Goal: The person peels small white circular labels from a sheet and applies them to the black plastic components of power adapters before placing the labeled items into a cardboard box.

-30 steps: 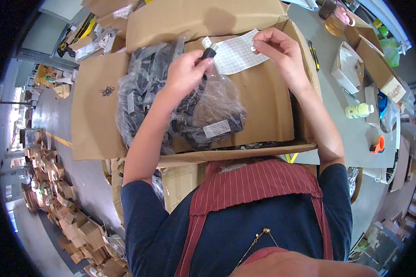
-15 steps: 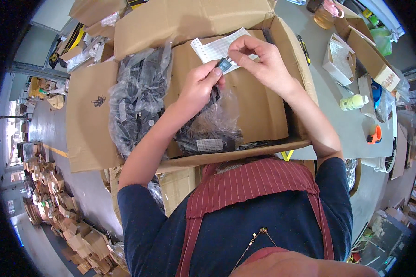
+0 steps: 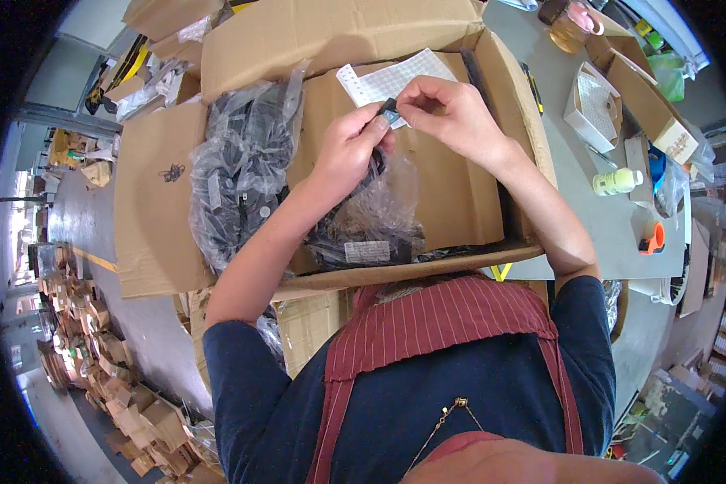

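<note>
Over the open cardboard box [image 3: 460,202], my left hand [image 3: 348,143] grips a small dark plug [image 3: 390,110] between thumb and fingers. A bluish patch shows on the plug's face. My right hand [image 3: 452,113] is pinched at the plug's end; whatever lies between its fingertips is too small to make out. Behind both hands, a white sheet of small labels [image 3: 371,85] rests in the box. Clear plastic bags hold black items: one large bag [image 3: 246,169] at the box's left, and another bag [image 3: 371,214] beneath my left hand.
A brown cardboard flap [image 3: 153,218] spreads out at the left with a dark scribble on it. On the grey table [image 3: 573,177] at the right are a pale yellow bottle [image 3: 617,181], an orange tape dispenser [image 3: 652,239] and a white open box [image 3: 593,113]. Cardboard scraps [image 3: 137,411] heap on the floor.
The plug has turned a little in my left hand, its face now tilted differently. My right hand has shifted slightly down, its fingertips still close to the plug.
</note>
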Demonstrator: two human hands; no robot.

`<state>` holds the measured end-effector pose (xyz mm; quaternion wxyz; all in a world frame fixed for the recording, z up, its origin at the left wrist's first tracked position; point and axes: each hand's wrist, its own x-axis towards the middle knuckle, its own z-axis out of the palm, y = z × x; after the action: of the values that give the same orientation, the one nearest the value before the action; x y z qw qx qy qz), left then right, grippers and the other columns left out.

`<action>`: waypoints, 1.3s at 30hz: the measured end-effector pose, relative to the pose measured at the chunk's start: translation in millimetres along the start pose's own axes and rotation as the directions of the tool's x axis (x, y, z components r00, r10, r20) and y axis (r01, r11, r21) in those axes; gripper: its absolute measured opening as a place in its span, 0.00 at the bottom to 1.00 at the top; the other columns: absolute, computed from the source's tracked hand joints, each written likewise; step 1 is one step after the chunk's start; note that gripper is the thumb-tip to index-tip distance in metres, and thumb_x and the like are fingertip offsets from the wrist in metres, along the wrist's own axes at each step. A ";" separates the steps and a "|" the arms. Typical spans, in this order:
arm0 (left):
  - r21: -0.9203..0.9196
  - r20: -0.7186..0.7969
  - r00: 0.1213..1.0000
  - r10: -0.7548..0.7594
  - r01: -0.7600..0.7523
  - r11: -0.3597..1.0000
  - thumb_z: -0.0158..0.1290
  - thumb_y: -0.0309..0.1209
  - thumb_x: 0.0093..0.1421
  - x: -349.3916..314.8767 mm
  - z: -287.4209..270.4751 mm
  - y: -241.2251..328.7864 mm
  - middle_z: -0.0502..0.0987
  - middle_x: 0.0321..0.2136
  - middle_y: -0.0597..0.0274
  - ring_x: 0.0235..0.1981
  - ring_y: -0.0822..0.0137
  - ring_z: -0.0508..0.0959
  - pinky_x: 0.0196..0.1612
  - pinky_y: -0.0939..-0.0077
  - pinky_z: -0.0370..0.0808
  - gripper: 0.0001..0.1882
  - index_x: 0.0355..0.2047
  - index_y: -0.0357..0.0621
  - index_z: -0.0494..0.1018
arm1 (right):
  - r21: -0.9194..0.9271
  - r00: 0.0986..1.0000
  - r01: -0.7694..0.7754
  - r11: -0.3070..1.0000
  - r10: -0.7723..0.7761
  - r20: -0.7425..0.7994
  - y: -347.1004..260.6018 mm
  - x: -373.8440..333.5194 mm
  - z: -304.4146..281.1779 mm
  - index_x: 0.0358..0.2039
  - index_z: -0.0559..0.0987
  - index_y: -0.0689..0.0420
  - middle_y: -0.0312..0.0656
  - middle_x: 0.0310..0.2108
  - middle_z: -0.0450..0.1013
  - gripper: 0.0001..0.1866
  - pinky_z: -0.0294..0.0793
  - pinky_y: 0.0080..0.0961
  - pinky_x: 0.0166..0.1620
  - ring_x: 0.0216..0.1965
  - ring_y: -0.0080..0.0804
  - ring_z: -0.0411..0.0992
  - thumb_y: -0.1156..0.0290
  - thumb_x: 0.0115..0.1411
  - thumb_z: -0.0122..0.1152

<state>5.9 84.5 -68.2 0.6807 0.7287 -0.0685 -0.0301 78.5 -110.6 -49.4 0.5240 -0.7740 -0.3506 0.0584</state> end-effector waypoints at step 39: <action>-0.025 -0.117 0.993 0.005 -0.008 1.000 0.48 0.35 0.69 -14.9 -17.9 50.9 0.70 0.24 0.72 0.26 0.79 0.66 0.31 0.83 0.63 0.15 0.46 0.36 0.78 | 0.009 0.960 -0.019 1.000 0.021 -0.278 11.5 3.8 -21.3 0.21 0.75 0.61 0.33 0.15 0.67 0.14 0.62 0.22 0.24 0.19 0.18 0.62 0.66 0.54 0.69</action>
<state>-9.3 101.0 -16.9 0.6930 0.7202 -0.0304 0.0139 96.6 -127.1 -48.7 0.5699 -0.7764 -0.2656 -0.0442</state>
